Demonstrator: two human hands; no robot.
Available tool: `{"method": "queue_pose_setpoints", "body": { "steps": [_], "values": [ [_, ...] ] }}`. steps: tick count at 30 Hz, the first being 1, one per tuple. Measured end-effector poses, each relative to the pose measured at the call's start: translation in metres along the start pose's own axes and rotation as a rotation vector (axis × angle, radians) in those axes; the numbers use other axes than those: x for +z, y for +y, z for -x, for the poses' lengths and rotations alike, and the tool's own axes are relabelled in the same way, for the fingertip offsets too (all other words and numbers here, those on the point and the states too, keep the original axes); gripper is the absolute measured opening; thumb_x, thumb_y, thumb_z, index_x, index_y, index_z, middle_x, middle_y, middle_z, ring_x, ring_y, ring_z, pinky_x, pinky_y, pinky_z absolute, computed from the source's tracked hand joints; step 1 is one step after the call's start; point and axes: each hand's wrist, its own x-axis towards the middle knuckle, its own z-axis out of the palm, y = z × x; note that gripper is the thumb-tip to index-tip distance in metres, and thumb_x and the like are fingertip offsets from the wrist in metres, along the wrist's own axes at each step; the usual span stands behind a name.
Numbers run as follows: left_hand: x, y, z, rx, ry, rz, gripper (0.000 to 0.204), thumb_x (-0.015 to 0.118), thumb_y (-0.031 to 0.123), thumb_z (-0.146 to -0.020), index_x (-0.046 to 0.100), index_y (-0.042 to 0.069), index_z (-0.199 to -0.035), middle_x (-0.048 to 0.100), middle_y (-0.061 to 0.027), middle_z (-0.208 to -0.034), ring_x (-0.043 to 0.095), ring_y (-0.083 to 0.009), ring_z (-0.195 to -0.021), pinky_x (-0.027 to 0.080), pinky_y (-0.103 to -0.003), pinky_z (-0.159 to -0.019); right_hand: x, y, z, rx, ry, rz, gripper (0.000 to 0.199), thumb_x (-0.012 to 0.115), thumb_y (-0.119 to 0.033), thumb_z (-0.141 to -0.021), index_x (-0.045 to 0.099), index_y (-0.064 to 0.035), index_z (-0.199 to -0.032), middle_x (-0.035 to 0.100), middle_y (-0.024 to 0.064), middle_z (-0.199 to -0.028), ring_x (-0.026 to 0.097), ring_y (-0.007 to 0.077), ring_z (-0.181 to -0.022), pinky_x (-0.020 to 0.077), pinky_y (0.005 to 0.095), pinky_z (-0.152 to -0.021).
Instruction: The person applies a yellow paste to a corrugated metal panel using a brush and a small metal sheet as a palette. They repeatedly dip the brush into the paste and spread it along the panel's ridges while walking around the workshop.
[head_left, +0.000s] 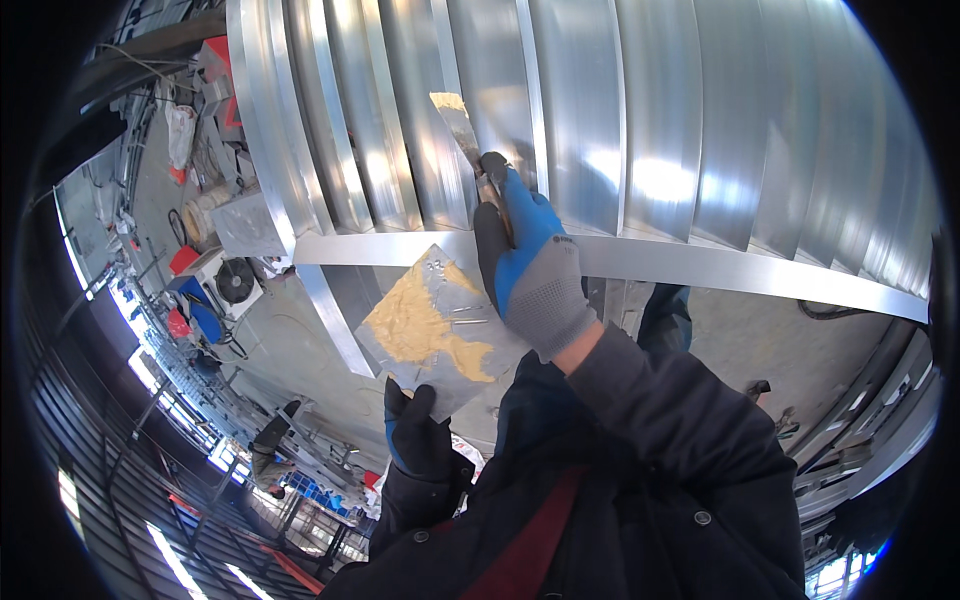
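Note:
My right hand (pixel 535 262), in a grey and blue glove with dark fingertips, is closed around the handle of a putty knife (pixel 461 130). Yellowish putty coats the tip of its blade, which lies over a ribbed metal panel (pixel 575 120); whether it touches the metal I cannot tell. Lower down, my gloved left hand (pixel 420 438) grips the near corner of a flat grey plate (pixel 452 402). A thick smear of yellow putty (pixel 410 315) spreads over the plate's top. The plate is held tilted beside the panel's near edge strip (pixel 690 262).
Bright metal ribs run away from me across the panel. On the floor to the left stand a unit with a round fan (pixel 236 281) and a blue object (pixel 203 312). Long metal profiles (pixel 880 410) lie at the right. Another person (pixel 268 465) is far off at lower left.

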Motion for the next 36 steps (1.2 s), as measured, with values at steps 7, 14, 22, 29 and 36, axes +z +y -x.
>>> {"method": "queue_pose_setpoints", "body": {
  "steps": [7,14,22,29,36],
  "values": [
    [0.004,0.004,0.0,-0.013,-0.001,0.035,0.07,0.061,-0.005,-0.098,0.047,0.006,-0.166,0.063,-0.016,-0.156,0.065,-0.0338,-0.14,0.055,-0.048,-0.118,0.007,0.001,-0.013,-0.008,-0.005,-0.026,0.046,0.062,-0.011,-0.113,0.057,0.0011,-0.157,0.067,0.0231,-0.106,0.069,0.033,-0.092,0.0557,0.0426,-0.082],
    [0.002,0.005,0.0,0.002,-0.01,0.01,0.069,0.059,0.0,-0.102,0.04,0.002,-0.169,0.056,-0.0223,-0.162,0.059,-0.0384,-0.146,0.05,-0.053,-0.123,0.006,0.0,-0.004,-0.017,-0.016,0.103,0.051,0.065,-0.008,-0.111,0.057,-0.003,-0.16,0.067,0.021,-0.106,0.07,0.03,-0.09,0.0556,0.0411,-0.08],
    [0.003,0.008,-0.002,-0.033,0.006,0.061,0.07,0.061,-0.007,-0.098,0.048,0.007,-0.166,0.063,-0.0152,-0.155,0.065,-0.0331,-0.14,0.055,-0.049,-0.118,-0.002,-0.008,0.001,-0.042,0.015,0.064,0.053,0.065,-0.005,-0.11,0.056,-0.0042,-0.163,0.066,0.0207,-0.105,0.071,0.0278,-0.086,0.0561,0.0405,-0.077],
    [0.004,0.01,-0.001,-0.038,0.042,0.058,0.068,0.062,-0.007,-0.099,0.05,0.007,-0.164,0.064,-0.0153,-0.154,0.066,-0.0332,-0.139,0.056,-0.049,-0.116,0.007,-0.004,-0.003,-0.085,0.018,0.158,0.052,0.066,-0.007,-0.11,0.057,-0.0046,-0.161,0.066,0.0203,-0.105,0.07,0.0289,-0.083,0.0551,0.0405,-0.075],
    [0.006,0.011,-0.001,-0.03,-0.009,0.077,0.067,0.062,-0.006,-0.099,0.05,0.006,-0.164,0.064,-0.0156,-0.154,0.065,-0.0337,-0.139,0.056,-0.049,-0.117,-0.002,-0.009,0.003,-0.068,0.014,0.125,0.052,0.067,-0.006,-0.109,0.058,-0.0051,-0.16,0.066,0.0208,-0.105,0.069,0.0312,-0.084,0.0548,0.0412,-0.075]
  ]
}}
